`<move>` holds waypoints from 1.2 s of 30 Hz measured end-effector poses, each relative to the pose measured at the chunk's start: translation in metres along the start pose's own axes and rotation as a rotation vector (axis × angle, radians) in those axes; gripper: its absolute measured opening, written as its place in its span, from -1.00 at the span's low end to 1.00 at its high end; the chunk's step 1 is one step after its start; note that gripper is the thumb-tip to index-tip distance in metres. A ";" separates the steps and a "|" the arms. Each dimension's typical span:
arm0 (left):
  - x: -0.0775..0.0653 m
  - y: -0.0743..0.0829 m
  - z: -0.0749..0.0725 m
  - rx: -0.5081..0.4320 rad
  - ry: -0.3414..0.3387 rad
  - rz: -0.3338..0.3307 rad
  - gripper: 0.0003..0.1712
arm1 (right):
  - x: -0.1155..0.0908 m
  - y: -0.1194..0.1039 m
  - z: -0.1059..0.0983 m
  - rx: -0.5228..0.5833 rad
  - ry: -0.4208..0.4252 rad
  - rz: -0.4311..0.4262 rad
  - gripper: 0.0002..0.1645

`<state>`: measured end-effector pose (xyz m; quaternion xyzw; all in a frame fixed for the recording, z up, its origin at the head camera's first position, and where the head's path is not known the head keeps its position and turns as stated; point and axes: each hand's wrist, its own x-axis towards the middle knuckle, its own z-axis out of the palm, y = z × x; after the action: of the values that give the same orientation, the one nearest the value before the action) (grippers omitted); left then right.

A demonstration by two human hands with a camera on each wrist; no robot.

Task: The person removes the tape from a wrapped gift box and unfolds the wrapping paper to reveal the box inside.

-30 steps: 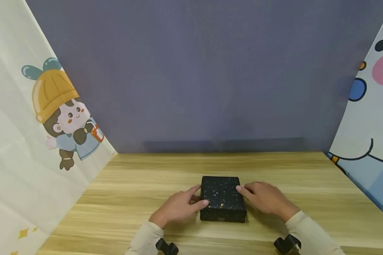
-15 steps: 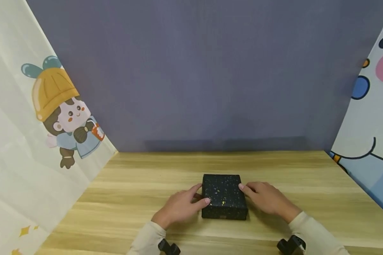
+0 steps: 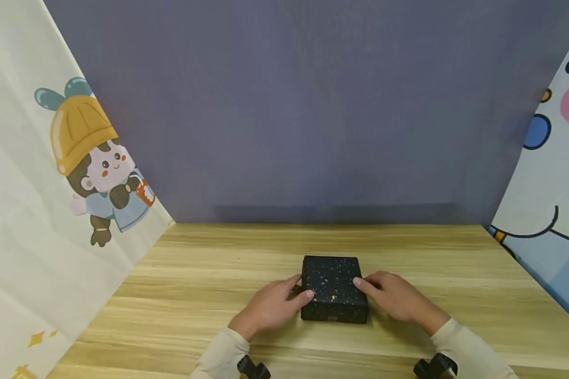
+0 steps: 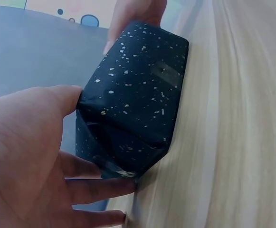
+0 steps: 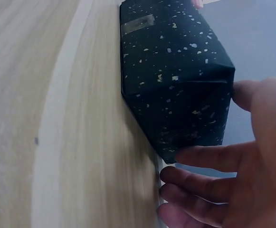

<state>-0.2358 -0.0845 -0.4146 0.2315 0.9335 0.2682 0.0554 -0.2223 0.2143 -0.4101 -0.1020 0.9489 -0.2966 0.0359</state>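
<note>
A box wrapped in black speckled paper [image 3: 334, 281] lies flat on the wooden table, between my two hands. My left hand [image 3: 272, 305] holds its left end, the thumb at the top edge near the front corner and the fingers along the side. On the opposite end my right hand [image 3: 398, 297] grips it, thumb on the top edge and fingers down the side. Folded paper [image 4: 121, 145] shows on the left end in the left wrist view. A strip of clear tape [image 5: 138, 23] crosses the front face in the right wrist view.
The light wood table [image 3: 208, 273] extends around the box. A grey-blue panel [image 3: 284, 116] stands behind it. Cartoon-printed sheets flank the table, a pale one [image 3: 19, 210] on the left and another [image 3: 531, 200] on the right.
Both hands keep their places at the box's ends. My right thumb lies slightly farther over the top edge. The whole view has shifted a little.
</note>
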 end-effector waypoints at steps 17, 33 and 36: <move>0.000 0.002 0.005 -0.033 0.053 0.015 -0.10 | 0.004 0.000 0.005 0.160 -0.013 0.055 -0.15; -0.001 -0.003 0.007 -0.034 0.046 0.022 -0.07 | 0.005 0.003 0.007 0.235 -0.044 0.093 -0.17; 0.000 -0.003 0.006 -0.031 0.046 0.023 -0.06 | 0.006 0.003 0.006 0.245 -0.042 0.083 -0.19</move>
<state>-0.2357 -0.0835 -0.4213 0.2349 0.9276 0.2884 0.0343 -0.2279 0.2121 -0.4174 -0.0638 0.9079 -0.4064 0.0803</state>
